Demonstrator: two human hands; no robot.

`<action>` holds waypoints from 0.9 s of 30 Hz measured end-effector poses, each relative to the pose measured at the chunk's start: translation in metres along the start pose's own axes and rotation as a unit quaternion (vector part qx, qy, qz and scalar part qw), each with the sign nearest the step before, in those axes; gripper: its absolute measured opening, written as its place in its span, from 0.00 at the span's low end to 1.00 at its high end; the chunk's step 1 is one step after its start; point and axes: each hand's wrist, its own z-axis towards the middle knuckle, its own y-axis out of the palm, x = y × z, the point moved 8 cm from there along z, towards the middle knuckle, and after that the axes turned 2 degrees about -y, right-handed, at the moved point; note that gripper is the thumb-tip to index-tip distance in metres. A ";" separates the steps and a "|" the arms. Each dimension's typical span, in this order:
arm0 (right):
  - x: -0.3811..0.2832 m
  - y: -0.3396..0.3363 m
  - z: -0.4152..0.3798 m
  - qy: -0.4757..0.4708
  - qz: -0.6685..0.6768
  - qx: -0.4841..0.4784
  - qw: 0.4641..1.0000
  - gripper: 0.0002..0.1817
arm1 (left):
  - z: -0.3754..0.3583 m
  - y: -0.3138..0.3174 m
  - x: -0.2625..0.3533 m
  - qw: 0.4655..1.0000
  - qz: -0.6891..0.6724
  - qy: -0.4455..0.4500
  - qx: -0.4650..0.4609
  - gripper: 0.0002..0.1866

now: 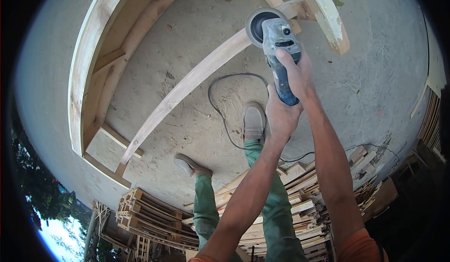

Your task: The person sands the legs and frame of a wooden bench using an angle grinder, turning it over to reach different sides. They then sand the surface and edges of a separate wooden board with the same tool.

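Observation:
My right hand (298, 72) is wrapped round the body of a dusty blue angle grinder (280, 39), its thumb lying along the top. Lower down, my left hand (283, 115) grips the tool's rear end. The grinder's round disc (257, 26) overlaps the upper end of a long, curved wooden rail (199, 76). That rail belongs to a wooden frame and runs from its lower left corner to the upper right. Close to the grinder's right stands a pale wooden post (328, 15) with whitish patches.
A curved wooden side panel (89, 69) rises at the left. The power cord (211, 94) loops across the concrete floor (375, 88) near my shoes (254, 121). Behind my legs lie stacked boards (300, 210) and curved wooden pieces (152, 220).

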 end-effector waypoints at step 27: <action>0.003 0.090 -0.057 -0.040 -0.020 -0.027 0.999 0.38 | -0.024 -0.086 -0.042 0.999 -0.036 -0.023 0.024 0.34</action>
